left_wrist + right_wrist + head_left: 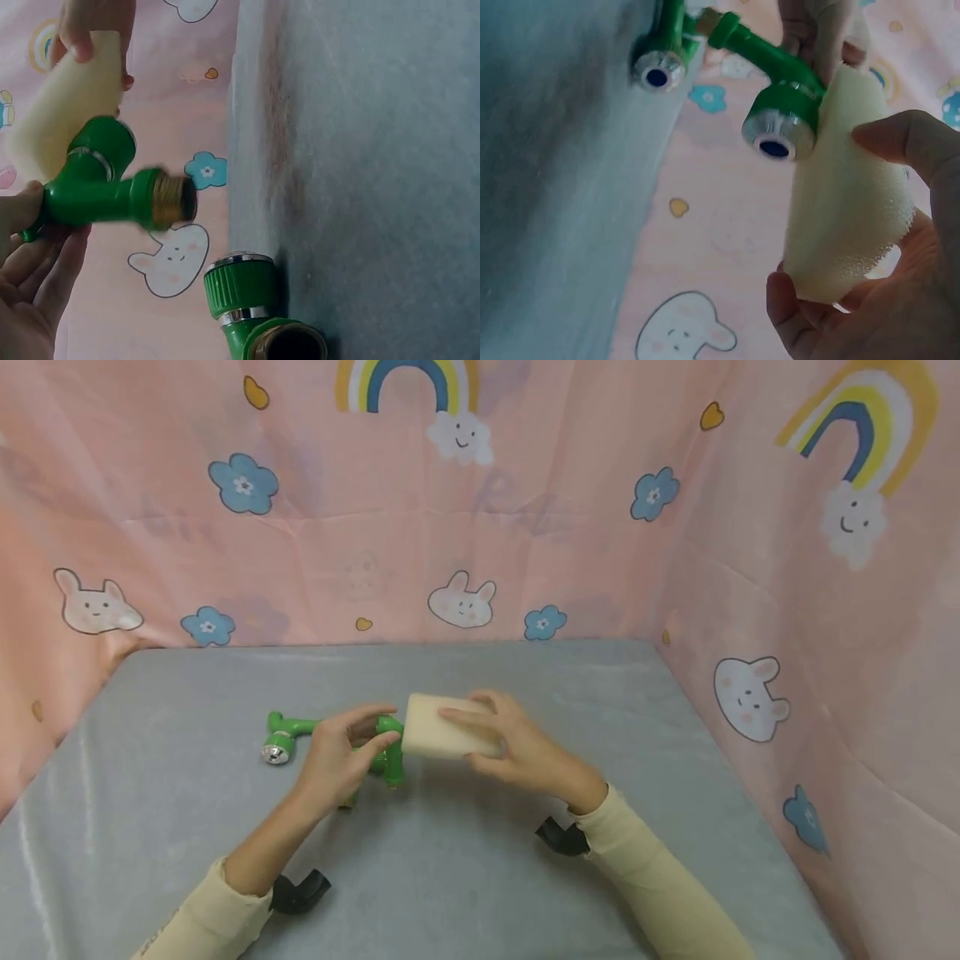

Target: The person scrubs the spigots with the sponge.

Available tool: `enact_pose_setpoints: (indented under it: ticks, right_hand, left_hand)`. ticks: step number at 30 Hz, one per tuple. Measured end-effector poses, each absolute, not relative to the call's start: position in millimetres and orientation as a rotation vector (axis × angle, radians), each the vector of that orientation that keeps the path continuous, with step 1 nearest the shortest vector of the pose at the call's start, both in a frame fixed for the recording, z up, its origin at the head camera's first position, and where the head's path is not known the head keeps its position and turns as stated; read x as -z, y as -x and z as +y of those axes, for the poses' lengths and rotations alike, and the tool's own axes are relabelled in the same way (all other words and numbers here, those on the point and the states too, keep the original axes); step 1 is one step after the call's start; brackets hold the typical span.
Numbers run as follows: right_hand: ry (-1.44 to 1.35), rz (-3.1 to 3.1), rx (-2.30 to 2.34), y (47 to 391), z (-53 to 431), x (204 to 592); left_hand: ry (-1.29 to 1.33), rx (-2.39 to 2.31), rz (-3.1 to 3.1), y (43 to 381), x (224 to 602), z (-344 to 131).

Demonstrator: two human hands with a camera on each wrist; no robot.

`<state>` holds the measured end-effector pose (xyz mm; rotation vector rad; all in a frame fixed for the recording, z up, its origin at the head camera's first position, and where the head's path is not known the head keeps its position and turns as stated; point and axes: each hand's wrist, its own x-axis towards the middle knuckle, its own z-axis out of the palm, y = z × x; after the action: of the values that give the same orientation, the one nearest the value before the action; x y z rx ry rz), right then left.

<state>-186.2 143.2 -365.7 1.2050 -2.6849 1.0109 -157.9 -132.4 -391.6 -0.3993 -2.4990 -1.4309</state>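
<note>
My left hand (333,764) pinches a green tap (393,756) between thumb and fingers, lifted above the table. This tap has a brass threaded end, clear in the left wrist view, and a silvery cap with a dark centre in the right wrist view. Beside it, my right hand (521,747) grips a cream sponge (844,187), thumb on one side and fingers on the other. The sponge's near end is right up at the tap; whether they touch I cannot tell. Left of the left hand, a second green tap (279,743) lies on the table, partly hidden by that hand.
A grey cloth-covered table (465,877) spreads beneath both hands. Pink printed curtain (315,560) hangs behind and along the sides. Black wrist mounts (300,893) stick out under both sleeves.
</note>
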Motion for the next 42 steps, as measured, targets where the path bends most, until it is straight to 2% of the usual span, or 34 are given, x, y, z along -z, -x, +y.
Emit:
enact_pose_setpoints:
  ticks: [9,17,21,26,33,37,42]
  right_hand:
    - [-0.997,-2.776,-1.068,197.3,158.4,369.2]
    - [-1.188,-2.715,-0.955,189.5,142.5,369.5]
    - [-1.118,-2.770,-0.996,193.2,145.5,373.0]
    - [-1.005,-2.796,-1.014,196.7,156.3,369.3]
    - [-1.180,-2.552,-0.829,179.3,132.2,367.4]
    - [-1.189,-2.537,-0.758,179.3,124.2,374.2]
    - [-1.051,-2.615,-0.791,186.7,138.1,372.2]
  left_hand:
    - [0.418,1.439,-2.473,160.0,394.6,-133.8]
    - [0.520,1.518,-2.469,159.6,397.3,-131.7]
    - [0.525,1.548,-2.441,159.9,397.7,-131.9]
    - [0.463,1.566,-2.455,162.3,398.4,-135.4]
    - [0.352,1.558,-2.580,162.6,393.5,-138.0]
    - [0.286,1.715,-2.595,161.5,391.1,-137.0]
    - [0.210,2.020,-2.506,164.2,391.2,-138.0]
